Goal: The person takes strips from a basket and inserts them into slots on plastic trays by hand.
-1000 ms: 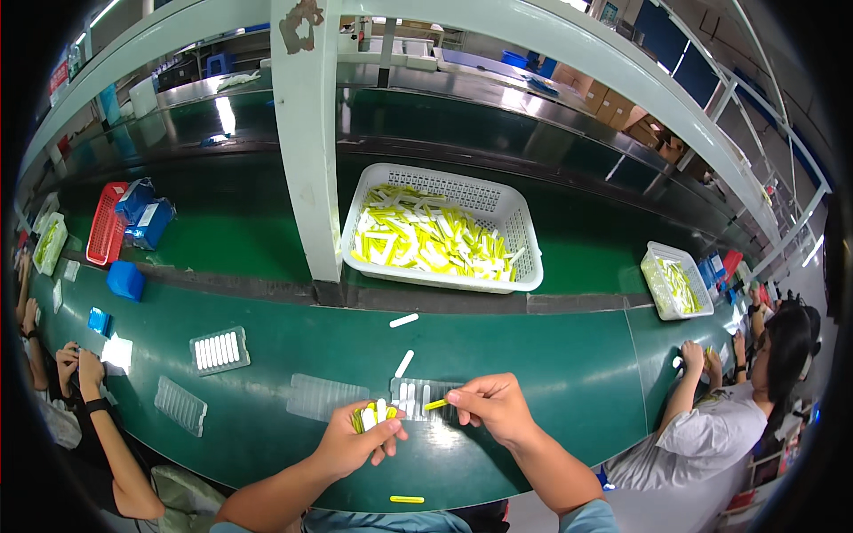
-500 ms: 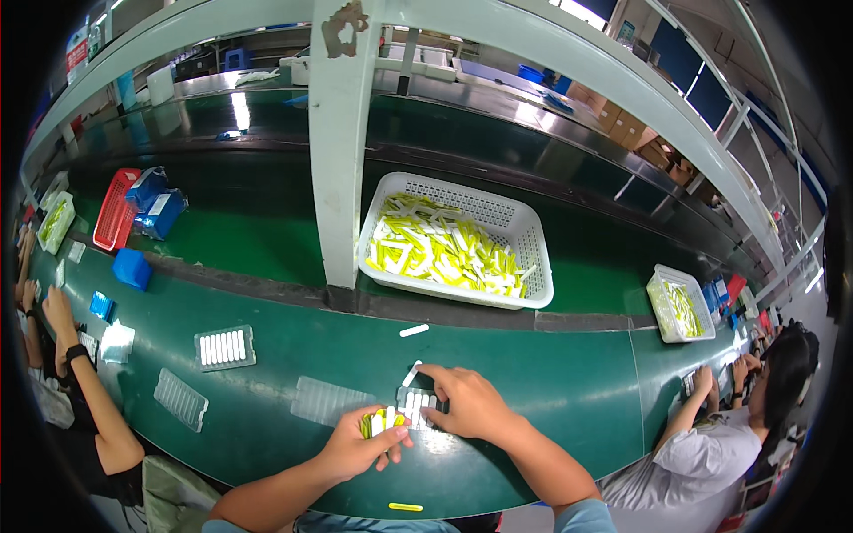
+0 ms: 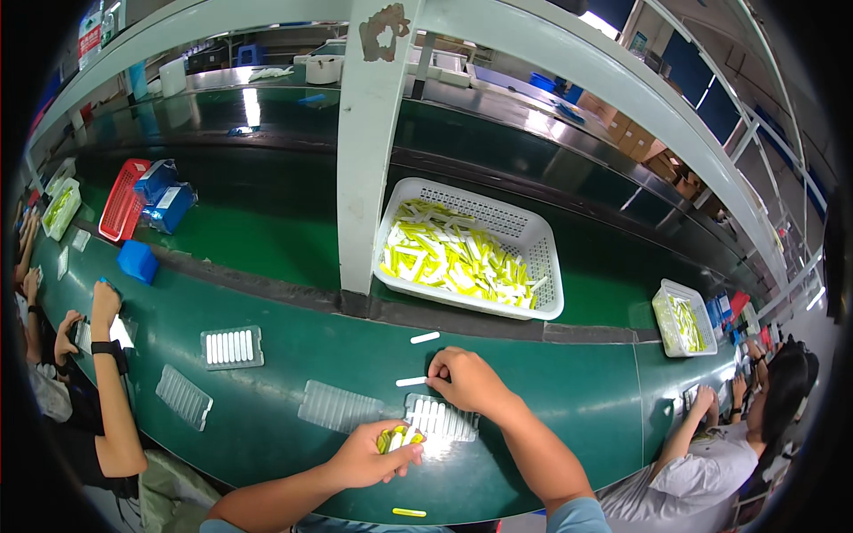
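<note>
My left hand (image 3: 378, 455) is closed around a bunch of slim white and yellow-green sticks (image 3: 400, 440). Just above the bench, my right hand (image 3: 468, 382) pinches the end of a single white stick (image 3: 410, 382), which lies level and points left. Between and below my hands sits a clear ribbed plastic tray (image 3: 458, 426), with several white sticks in its left slots. Beside it on the left is another clear tray (image 3: 333, 407) with no sticks visible in it. One loose white stick (image 3: 425, 338) rests beyond my right hand.
A white basket (image 3: 533, 258) heaped with sticks stands behind a bench ledge, beside a white post (image 3: 366, 178). Further left are a filled tray (image 3: 233, 347), an unfilled tray (image 3: 184, 397) and a blue block (image 3: 138, 261). A yellow stick (image 3: 410, 513) lies at the near edge. Co-workers sit on both sides.
My right hand has moved up and away from the tray, and the white stick at its fingers has swung from steep to level. A co-worker's hand on the left has shifted. The view has turned slightly.
</note>
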Available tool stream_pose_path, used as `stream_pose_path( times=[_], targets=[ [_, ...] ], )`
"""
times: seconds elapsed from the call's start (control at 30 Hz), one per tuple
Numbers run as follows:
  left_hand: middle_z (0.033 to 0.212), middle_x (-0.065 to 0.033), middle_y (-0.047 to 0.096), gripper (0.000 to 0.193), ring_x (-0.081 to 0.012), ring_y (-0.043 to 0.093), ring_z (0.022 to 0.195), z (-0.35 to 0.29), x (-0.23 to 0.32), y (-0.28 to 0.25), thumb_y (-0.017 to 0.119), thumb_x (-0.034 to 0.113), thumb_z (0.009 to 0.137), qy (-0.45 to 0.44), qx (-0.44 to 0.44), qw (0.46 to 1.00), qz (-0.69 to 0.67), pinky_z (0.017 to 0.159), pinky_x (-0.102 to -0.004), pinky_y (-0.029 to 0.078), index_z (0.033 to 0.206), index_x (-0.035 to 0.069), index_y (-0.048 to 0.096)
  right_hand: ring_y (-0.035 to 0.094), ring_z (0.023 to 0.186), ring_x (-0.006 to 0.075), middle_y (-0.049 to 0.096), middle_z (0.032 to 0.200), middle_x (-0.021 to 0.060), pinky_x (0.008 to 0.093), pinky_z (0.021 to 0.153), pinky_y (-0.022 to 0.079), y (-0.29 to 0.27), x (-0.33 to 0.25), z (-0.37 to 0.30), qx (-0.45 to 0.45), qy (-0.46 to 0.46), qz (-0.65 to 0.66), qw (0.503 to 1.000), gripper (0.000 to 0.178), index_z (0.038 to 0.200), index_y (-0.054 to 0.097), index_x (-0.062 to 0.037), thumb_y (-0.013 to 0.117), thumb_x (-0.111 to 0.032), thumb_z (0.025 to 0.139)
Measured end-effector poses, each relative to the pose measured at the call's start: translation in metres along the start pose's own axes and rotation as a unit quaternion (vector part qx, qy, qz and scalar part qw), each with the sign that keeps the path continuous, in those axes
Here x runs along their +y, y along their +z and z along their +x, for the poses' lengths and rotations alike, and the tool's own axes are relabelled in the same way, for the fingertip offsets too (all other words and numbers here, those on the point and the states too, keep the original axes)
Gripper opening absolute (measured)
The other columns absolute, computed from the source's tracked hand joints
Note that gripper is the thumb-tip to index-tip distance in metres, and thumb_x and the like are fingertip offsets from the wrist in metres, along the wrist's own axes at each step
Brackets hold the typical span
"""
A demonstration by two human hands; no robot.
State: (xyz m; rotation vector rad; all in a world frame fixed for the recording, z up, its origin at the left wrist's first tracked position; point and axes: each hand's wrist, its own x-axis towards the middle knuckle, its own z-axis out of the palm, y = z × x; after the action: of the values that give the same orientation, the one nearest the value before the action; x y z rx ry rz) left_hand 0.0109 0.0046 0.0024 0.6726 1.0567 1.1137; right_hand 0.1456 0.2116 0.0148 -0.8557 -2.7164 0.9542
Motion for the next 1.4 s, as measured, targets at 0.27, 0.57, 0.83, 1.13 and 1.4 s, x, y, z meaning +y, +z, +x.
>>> stream_pose_path(
  times=[0.27, 0.57, 0.83, 1.13, 1.4],
  targets=[
    [0.092, -0.0022, 0.073, 0.026, -0.0044, 0.061, 0.065, -0.002, -0.002, 0.004, 0.068, 0.02, 0.097, -0.017, -0.033, 0.998, 0.056, 0.051, -0.0215, 0.046, 0.114, 0.0, 0.064, 0.064, 0.085, 0.0313, 0.063, 0.094, 0.0106, 0.0407, 0.076, 0.052, 0.004, 0.011, -0.004, 0.041, -0.185, -0.131, 0.973, 0.013, 0.093, 0.069, -0.0037, 0.075, -0.012, 0.085],
    [0.091, -0.001, 0.072, 0.026, -0.004, 0.06, 0.065, 0.0, -0.008, 0.007, 0.068, 0.021, 0.097, -0.01, -0.032, 0.997, 0.072, 0.051, -0.0214, 0.046, 0.112, 0.0, 0.065, 0.063, 0.084, 0.0291, 0.061, 0.091, 0.0094, 0.0414, 0.076, 0.05, 0.012, 0.006, 0.002, 0.07, -0.245, -0.09, 0.963, 0.016, 0.096, 0.066, -0.0051, 0.074, -0.015, 0.086],
    [0.089, -0.0031, 0.072, 0.024, -0.0047, 0.06, 0.063, -0.002, -0.01, 0.004, 0.069, 0.019, 0.097, 0.004, -0.023, 0.998, 0.062, 0.049, -0.0214, 0.046, 0.113, 0.001, 0.066, 0.063, 0.082, 0.0131, 0.065, 0.093, 0.006, 0.0298, 0.073, 0.05, 0.003, 0.019, -0.012, 0.051, 0.026, 0.277, 0.959, 0.007, 0.1, 0.059, -0.0027, 0.058, -0.01, 0.102],
    [0.09, -0.0011, 0.072, 0.023, -0.0046, 0.06, 0.065, 0.0, -0.008, 0.006, 0.068, 0.021, 0.097, -0.007, -0.019, 0.997, 0.071, 0.05, -0.0217, 0.046, 0.111, 0.002, 0.065, 0.062, 0.071, 0.0092, 0.065, 0.086, 0.0042, 0.0234, 0.066, 0.051, -0.024, 0.0, -0.04, 0.038, 0.045, 0.414, 0.908, 0.012, 0.101, 0.057, -0.001, 0.056, -0.013, 0.104],
    [0.089, -0.0016, 0.071, 0.022, -0.0054, 0.06, 0.064, 0.002, -0.008, 0.004, 0.068, 0.019, 0.097, -0.002, -0.018, 0.998, 0.062, 0.05, -0.0218, 0.045, 0.112, 0.002, 0.065, 0.068, 0.065, 0.0135, 0.075, 0.082, 0.0089, 0.0265, 0.057, 0.052, -0.013, 0.007, -0.071, 0.208, -0.011, 0.104, 0.973, 0.009, 0.088, 0.077, -0.0022, 0.075, -0.011, 0.089]
  ],
)
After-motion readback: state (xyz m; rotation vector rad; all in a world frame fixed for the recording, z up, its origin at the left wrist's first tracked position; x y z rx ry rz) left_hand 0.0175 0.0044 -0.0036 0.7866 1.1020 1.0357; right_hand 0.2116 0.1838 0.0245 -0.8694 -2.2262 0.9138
